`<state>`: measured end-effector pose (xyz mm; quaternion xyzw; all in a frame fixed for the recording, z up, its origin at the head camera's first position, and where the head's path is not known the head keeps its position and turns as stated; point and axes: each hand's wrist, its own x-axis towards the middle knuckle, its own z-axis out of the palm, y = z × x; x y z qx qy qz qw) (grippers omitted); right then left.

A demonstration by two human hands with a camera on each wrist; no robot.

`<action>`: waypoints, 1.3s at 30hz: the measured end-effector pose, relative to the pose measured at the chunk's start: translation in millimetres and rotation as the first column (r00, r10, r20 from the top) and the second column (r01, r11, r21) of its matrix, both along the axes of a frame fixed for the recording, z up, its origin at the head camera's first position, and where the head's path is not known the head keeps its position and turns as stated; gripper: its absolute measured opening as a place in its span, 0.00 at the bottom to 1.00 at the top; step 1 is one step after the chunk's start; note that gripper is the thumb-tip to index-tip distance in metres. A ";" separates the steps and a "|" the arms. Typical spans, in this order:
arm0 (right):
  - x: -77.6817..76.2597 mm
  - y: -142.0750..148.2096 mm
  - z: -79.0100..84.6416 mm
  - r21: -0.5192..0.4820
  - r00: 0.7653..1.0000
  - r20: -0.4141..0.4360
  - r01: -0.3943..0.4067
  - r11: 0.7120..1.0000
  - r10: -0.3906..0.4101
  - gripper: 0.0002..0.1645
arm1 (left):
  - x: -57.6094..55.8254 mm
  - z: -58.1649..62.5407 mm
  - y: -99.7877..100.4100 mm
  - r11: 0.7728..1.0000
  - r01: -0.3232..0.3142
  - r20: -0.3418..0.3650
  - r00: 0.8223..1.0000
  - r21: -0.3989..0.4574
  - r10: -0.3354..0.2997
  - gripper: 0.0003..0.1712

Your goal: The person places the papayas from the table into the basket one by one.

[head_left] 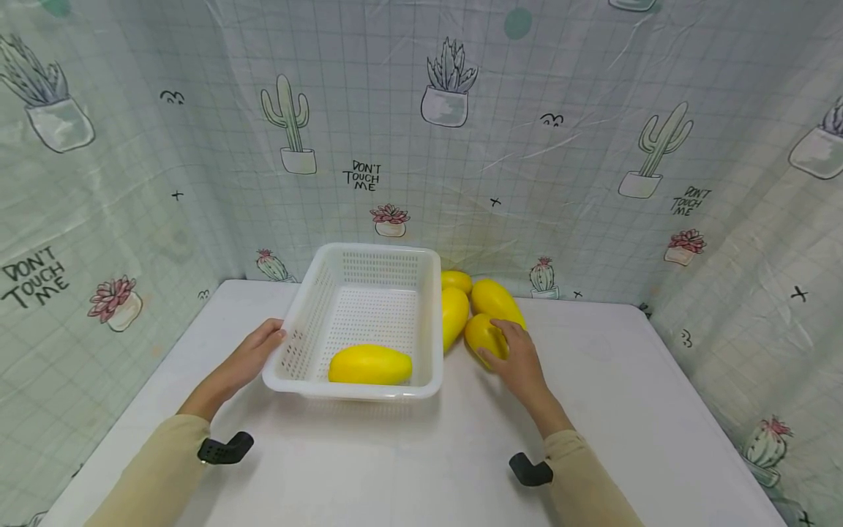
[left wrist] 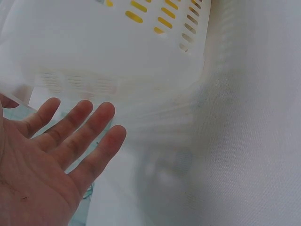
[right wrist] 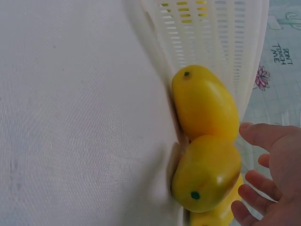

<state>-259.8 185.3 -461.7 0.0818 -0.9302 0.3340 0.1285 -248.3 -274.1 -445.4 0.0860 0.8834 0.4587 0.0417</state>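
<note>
Right grip (head_left: 522, 366): thumb and fingers apart, poised at the near mango (head_left: 478, 335); contact cannot be told. Just beyond this grip: the far mango (head_left: 498, 300). To its left, the side mango (head_left: 454, 316) lies beside the basket's right wall, with the back mango (head_left: 456, 280) behind it. Left grip (head_left: 250, 355): fingers straight and apart, at the left side of the white perforated plastic basket (head_left: 382, 249). Right of this grip, inside the basket's near end: one yellow mango (head_left: 370, 364), lying crosswise. Under both grips: white worktop (head_left: 382, 468). Farthest out: cactus-print sheet (head_left: 369, 110).
</note>
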 end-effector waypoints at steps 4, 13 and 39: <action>-0.6 1.0 -1.6 0.000 1.000 -0.014 0.003 1.000 -0.003 0.34 | 0.1 -0.2 0.3 1.000 -0.001 0.000 1.000 0.000 0.001 0.26; -4.0 2.2 -5.5 -0.003 0.999 0.013 0.034 0.999 -0.034 0.34 | -1.7 -0.2 -1.3 1.000 -0.003 0.013 1.000 -0.001 0.003 0.26; -9.8 4.2 -12.6 -0.030 0.998 0.055 0.040 0.999 -0.038 0.35 | -1.4 0.8 -1.2 1.000 0.005 0.008 1.000 0.002 -0.005 0.25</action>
